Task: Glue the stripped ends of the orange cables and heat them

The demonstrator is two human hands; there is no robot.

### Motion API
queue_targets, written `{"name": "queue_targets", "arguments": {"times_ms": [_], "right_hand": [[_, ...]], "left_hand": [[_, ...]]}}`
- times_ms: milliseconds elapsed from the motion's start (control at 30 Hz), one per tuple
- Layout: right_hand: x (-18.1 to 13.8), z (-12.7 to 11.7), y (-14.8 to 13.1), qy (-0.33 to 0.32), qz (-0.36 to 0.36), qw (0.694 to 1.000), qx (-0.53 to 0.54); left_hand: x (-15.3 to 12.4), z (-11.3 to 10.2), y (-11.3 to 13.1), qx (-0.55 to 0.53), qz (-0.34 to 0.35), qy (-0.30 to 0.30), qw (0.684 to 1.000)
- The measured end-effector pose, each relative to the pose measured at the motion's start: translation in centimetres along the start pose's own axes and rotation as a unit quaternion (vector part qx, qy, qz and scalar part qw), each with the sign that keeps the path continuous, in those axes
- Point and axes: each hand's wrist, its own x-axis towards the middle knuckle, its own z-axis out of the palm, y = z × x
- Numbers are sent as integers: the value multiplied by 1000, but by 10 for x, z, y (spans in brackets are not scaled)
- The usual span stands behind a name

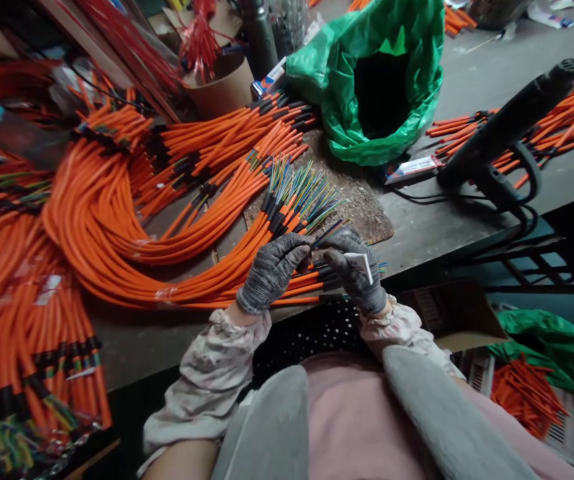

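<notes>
Head view, and there's the left hand (271, 273) in its grey knit glove, closed on a thin dark wire (327, 233) at dead centre, with the right hand (355, 275) gripping a white paper tag (359, 265) just beside it! Bundled orange cables (207, 220) sweep in from 9 o'clock, their fanned coloured wire ends (301, 193) sitting just above the hands at 12 o'clock. Those hands work right at the surface's (431, 233) near edge, open space dropping past it at 4 o'clock, with a green plastic bag (381, 87) up at 1 o'clock and a black heat gun (497, 140) at 2 o'clock.
</notes>
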Motion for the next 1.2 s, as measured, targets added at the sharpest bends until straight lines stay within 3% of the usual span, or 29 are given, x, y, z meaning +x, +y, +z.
{"name": "queue_targets", "arguments": {"times_ms": [167, 267, 333, 433, 533, 633, 700, 867, 967, 1200], "right_hand": [[3, 8, -15, 46, -165, 968, -182], [-2, 17, -19, 72, -181, 957, -215], [-7, 22, -22, 78, -180, 956, -218], [-11, 29, -28, 91, -188, 957, -202], [-12, 35, -34, 83, -173, 972, -134], [-10, 40, -41, 51, -149, 986, -61], [-8, 43, -46, 31, -142, 988, -46], [-5, 48, -57, 13, -202, 976, -82], [-5, 49, -61, 11, -231, 967, -112], [-5, 50, -61, 11, -205, 971, -120]], "left_hand": [[-11, 2, -12, 35, 82, 50, 995], [-19, 6, -15, 142, 131, 82, 978], [-23, 8, -16, 171, 123, 124, 970], [-29, 4, -17, 42, 88, 171, 980], [-37, -16, -13, -58, 133, 127, 981], [-51, -41, -2, -3, 193, 63, 979], [-59, -52, 6, 17, 173, 66, 983], [-62, -51, 18, 43, 82, 133, 987], [-55, -49, 23, 85, 88, 82, 989], [-46, -60, 31, 167, 144, 6, 975]]}}
